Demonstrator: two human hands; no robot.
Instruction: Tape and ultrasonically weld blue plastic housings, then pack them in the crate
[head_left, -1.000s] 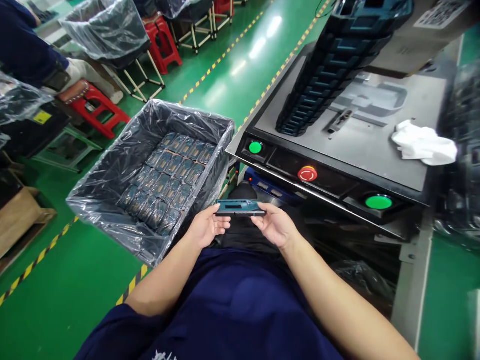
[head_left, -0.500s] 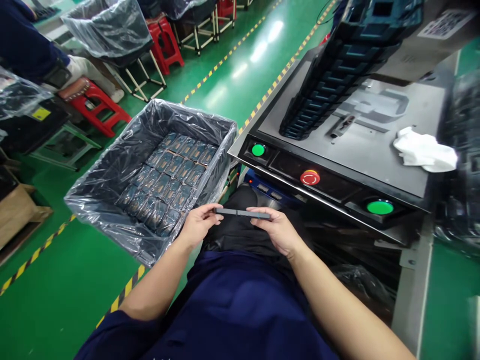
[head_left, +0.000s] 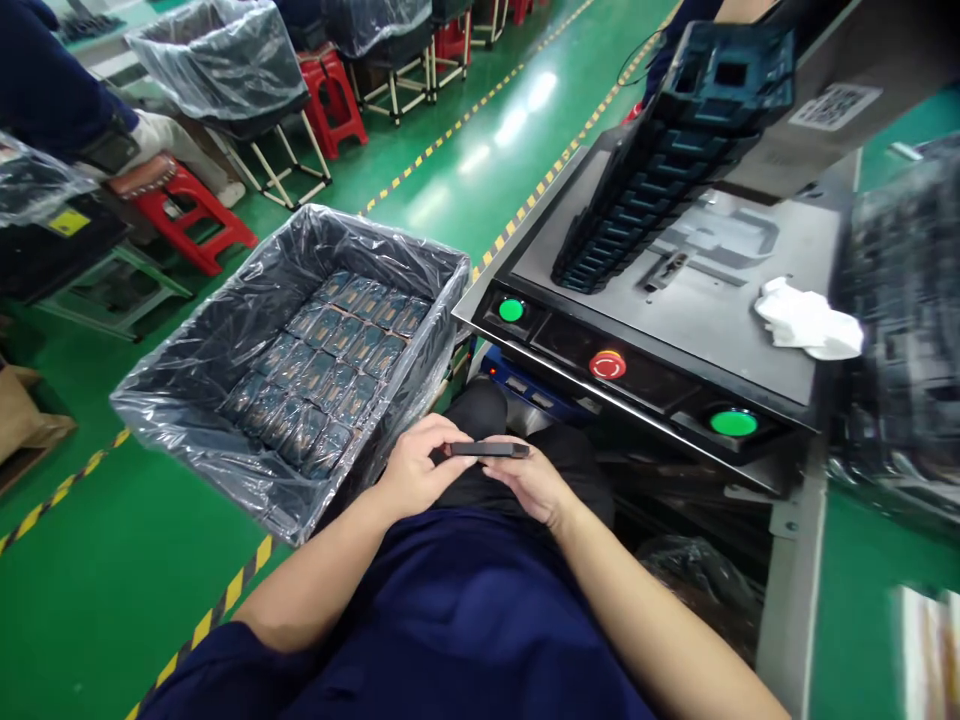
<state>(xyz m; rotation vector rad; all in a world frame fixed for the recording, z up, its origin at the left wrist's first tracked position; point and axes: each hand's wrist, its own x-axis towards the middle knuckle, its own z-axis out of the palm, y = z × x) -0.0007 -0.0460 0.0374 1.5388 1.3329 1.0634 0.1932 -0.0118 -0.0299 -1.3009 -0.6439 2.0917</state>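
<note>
Both of my hands hold a thin, flat, phone-sized device (head_left: 489, 450) by its ends, edge-on to me above my lap. It looks dark, and its broad faces are hidden. My left hand (head_left: 420, 468) curls around one end, and my right hand (head_left: 529, 480) pinches the other. To my left stands a crate lined with clear plastic (head_left: 225, 300). Rows of similar teal-and-dark devices (head_left: 322, 370) lie packed flat inside it. My left hand is close to the crate's near corner without touching it.
To my right is a steel-topped machine (head_left: 675, 260) with green buttons (head_left: 511, 310), a red emergency stop (head_left: 607, 365), a stack of dark trays (head_left: 660, 160) and a white cloth (head_left: 808, 325). A seated co-worker's legs (head_left: 172, 145) and red stools are upper left, on a green floor.
The device has turned from showing its teal face to edge-on, and my hands have lowered it toward my lap. The whole view has also shifted slightly.
</note>
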